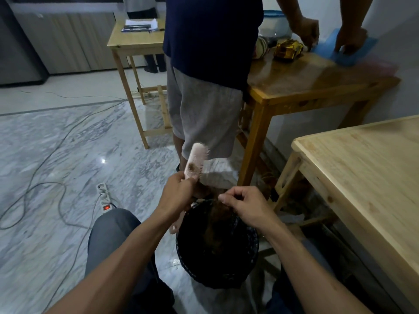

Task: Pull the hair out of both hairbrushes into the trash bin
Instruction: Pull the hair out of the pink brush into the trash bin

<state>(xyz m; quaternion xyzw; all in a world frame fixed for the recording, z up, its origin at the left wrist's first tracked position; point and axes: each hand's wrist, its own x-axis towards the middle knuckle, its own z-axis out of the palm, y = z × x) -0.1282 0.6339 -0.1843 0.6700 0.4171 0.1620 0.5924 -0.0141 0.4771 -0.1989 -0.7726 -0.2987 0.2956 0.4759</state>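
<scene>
My left hand (179, 196) is curled tight around the handle of a pale pink hairbrush (195, 163), gripping it just below the head. The brush stands nearly upright, leaning a little to the right, with its bristles facing right; a small brown clump of hair (192, 168) sits in the bristles near my thumb. The tail of the handle pokes out below my wrist, beside the rim of the black trash bin (249, 257).

My right hand (244, 206) hovers over the bin's mouth, fingers folded in and thumb pressed to forefinger in a fine pinch. I think a few strands hang from that pinch, though the dim, blurred view makes them hard to separate from the brownish hair (217, 225) already lying inside the bin. The two hands are near each other but not touching.

The bin stands on the marble floor (56, 155) between my knees. A light wooden bench (362, 177) is at my right, and another person (208, 64) stands just beyond the bin at a darker wooden bench (306, 73).
</scene>
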